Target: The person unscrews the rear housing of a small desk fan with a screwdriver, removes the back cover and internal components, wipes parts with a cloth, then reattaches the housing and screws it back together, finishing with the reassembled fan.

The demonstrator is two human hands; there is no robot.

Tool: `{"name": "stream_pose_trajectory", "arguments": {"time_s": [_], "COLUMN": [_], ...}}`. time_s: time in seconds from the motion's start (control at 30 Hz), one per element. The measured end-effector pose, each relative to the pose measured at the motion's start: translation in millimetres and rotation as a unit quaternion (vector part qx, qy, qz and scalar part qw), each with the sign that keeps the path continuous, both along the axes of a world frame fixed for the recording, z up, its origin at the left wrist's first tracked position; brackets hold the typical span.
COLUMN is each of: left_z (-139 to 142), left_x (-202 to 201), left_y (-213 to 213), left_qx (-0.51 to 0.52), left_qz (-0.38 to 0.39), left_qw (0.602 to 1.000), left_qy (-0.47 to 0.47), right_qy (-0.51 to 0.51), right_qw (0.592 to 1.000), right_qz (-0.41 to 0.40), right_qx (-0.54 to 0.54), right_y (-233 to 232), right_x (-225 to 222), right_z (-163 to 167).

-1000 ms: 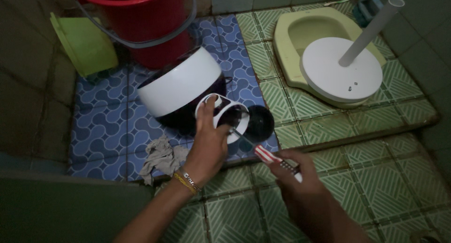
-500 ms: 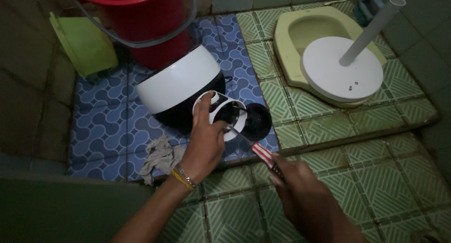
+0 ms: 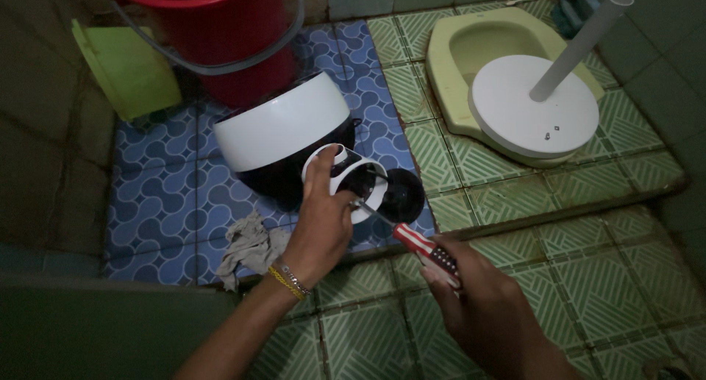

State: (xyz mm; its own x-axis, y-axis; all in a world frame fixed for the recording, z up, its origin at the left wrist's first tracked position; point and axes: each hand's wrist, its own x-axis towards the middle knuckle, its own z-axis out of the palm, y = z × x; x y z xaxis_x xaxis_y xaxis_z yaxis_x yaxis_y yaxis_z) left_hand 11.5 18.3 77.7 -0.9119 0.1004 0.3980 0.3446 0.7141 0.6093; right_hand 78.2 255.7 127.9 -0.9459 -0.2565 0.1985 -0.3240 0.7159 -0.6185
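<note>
While the left hand (image 3: 321, 226) grips the white round motor housing (image 3: 346, 178) at its near-left edge, the right hand (image 3: 489, 314) is closed around the striped handle of a screwdriver (image 3: 412, 242) whose tip meets the housing's centre. This housing sits on blue patterned floor tiles (image 3: 158, 203), just right of a white-and-black domed cover (image 3: 283, 134). A grey rag (image 3: 246, 244) lies near-left; a red bucket (image 3: 220, 34) stands far-left.
</note>
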Motion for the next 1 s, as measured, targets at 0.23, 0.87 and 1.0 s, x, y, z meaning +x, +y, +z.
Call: {"name": "stream_pose_trajectory", "arguments": {"time_s": [0.23, 0.87, 1.0], "left_z": [0, -4, -3], "left_x": [3, 1, 1], "left_y": [-1, -10, -10], "left_qx": [-0.005, 0.02, 0.019], "left_qz": [0.017, 0.019, 0.018], "left_qw": [1.0, 0.999, 1.0], "left_qy": [-0.011, 0.02, 0.005], "right_qy": [-0.023, 0.065, 0.072], "right_qw": [0.999, 0.992, 0.992], "right_qz": [0.036, 0.1, 0.091], "right_qx": [-0.001, -0.031, -0.042], "right_y": [6, -7, -8], "right_x": [0, -8, -8], "right_z": [-7, 7, 3]}}
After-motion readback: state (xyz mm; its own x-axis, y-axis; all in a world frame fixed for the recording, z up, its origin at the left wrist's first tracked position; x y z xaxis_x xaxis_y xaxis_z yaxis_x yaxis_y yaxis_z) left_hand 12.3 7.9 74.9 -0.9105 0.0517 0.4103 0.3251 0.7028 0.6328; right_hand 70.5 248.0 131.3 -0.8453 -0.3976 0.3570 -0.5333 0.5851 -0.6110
